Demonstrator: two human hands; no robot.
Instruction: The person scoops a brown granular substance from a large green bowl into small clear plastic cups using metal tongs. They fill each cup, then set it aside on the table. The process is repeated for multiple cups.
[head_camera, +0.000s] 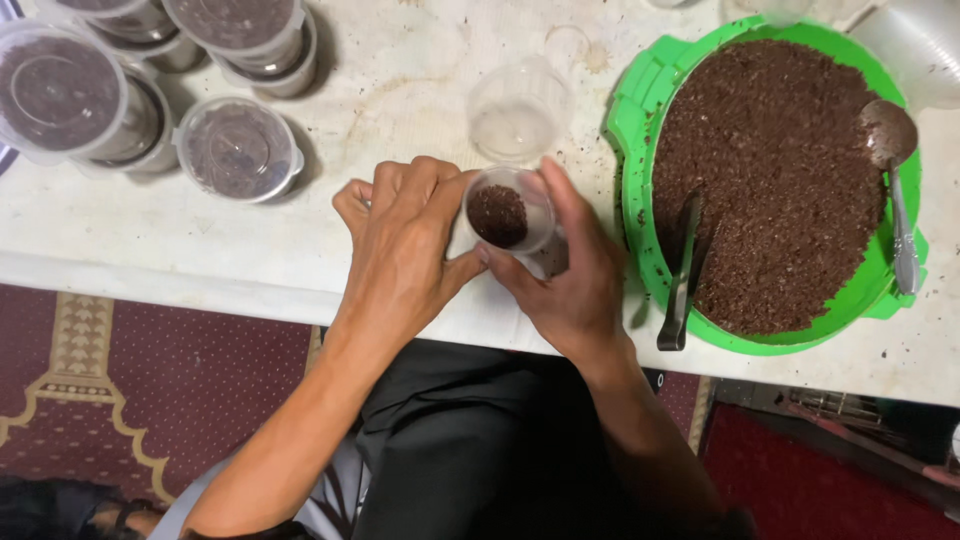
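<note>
Clear plastic, the small round cup (508, 213) stands upright between both hands at the near edge of the white table (400, 90), its mouth facing up and a little dark brown crumb at the bottom. The left hand (400, 250) grips its left side, and the right hand (570, 270) clasps its right side. Just beyond stands an empty clear cup (515, 115). To the right lies a green round tub (640, 120) of brown crumb holding a metal spoon (895, 190). Lidded filled cups (238, 148) cluster far left.
</note>
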